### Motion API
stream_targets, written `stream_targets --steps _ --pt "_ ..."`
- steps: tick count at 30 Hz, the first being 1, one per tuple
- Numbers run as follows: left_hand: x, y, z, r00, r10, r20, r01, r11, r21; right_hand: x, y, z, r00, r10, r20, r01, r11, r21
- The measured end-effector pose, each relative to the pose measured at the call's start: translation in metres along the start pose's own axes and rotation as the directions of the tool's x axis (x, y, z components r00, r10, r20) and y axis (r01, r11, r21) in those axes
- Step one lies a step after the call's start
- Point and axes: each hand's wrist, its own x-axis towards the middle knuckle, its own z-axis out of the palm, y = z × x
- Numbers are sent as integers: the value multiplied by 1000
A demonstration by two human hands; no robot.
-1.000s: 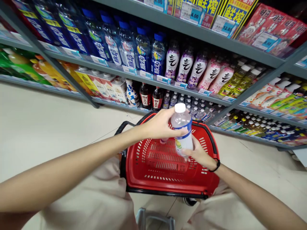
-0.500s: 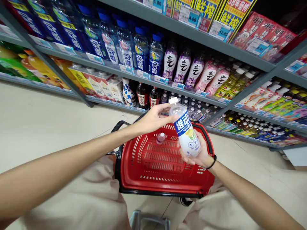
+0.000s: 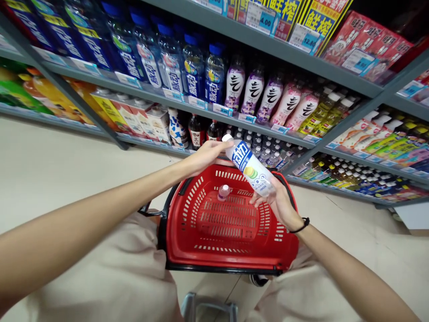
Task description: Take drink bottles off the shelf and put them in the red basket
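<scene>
A clear drink bottle (image 3: 252, 169) with a white cap and a blue-and-white label showing yellow and green fruit lies tilted between my hands, cap to the upper left. My left hand (image 3: 212, 153) pinches it at the neck, close to the cap. Around its lower end is my right hand (image 3: 280, 205), with a black band at the wrist; some of its fingers stick out below the bottle. Beneath both hands stands a red shopping basket (image 3: 231, 259) with a black handle. Inside it, towards the back, a small bottle (image 3: 224, 192) with a white cap stands upright.
Grey shelves (image 3: 268, 40) of drinks run across the far side. Blue-capped bottles (image 3: 192, 67), purple-labelled bottles (image 3: 253, 91) and a low row of small bottles (image 3: 264, 150) face me. A grey metal frame (image 3: 211, 304) stands on the floor between my legs.
The bottle has tipped from nearly upright to a strong slant, its cap swinging left and its label turning. My left hand has moved from its upper side to the neck by the cap.
</scene>
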Motion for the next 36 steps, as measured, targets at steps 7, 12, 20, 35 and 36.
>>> stream_targets --steps 7,12,20,35,36 --pt "0 0 -4 997 7 -72 -6 1000 21 5 1 -16 916 -338 -215 263 912 -314" --pt "2 -1 -5 993 -21 -112 21 1000 -2 -3 -1 -22 783 -620 -49 458 628 -629" --pt "2 1 -2 985 -60 -165 62 998 11 -5 -8 -31 512 -713 479 712 42 -700" --pt "1 -11 -5 982 -117 -147 123 992 31 -10 -4 -20 656 -727 204 642 395 -657" --pt "1 -11 -4 984 -115 -139 121 992 36 -10 -4 -21 657 -725 210 641 389 -662"
